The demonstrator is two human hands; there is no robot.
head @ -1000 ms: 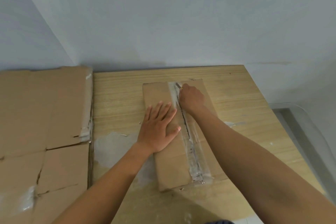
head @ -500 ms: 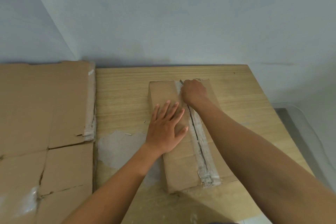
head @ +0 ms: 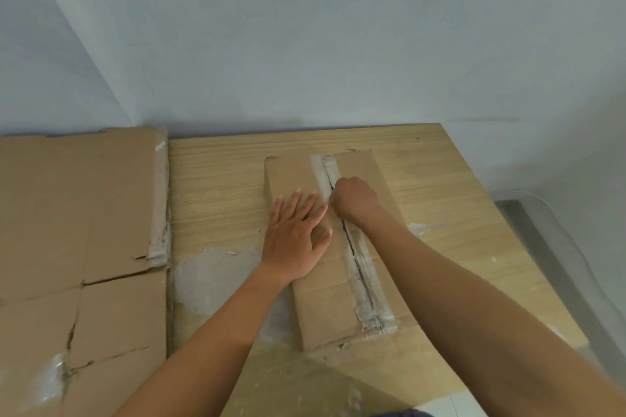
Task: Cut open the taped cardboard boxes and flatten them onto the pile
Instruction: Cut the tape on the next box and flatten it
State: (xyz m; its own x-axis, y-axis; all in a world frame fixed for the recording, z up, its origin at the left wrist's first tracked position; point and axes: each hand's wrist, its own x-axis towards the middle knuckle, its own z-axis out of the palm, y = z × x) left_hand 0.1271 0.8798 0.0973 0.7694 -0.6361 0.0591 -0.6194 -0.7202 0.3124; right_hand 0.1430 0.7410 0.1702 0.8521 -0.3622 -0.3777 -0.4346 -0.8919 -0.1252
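Note:
A long taped cardboard box [head: 321,308] lies flat on the wooden table [head: 216,186], one end toward me. A strip of clear tape [head: 367,294] runs down its middle, with a dark slit along the seam. My left hand [head: 298,234] presses flat on the box's left half, fingers straight. My right hand [head: 355,200] is fisted on the seam about a quarter of the way from the far end and grips a small cutter, almost all of it hidden in the fist. The pile of flattened cardboard [head: 78,213] lies to the left.
Grey walls meet in a corner behind the table. The table's right edge [head: 508,230] drops to the floor, where a curved transparent edge [head: 555,213] shows. Tape residue [head: 216,267] smears the wood left of the box.
My right hand has drawn back from the far end of the seam toward me along the tape. The left hand stays pressed on the box. The camera shifted slightly.

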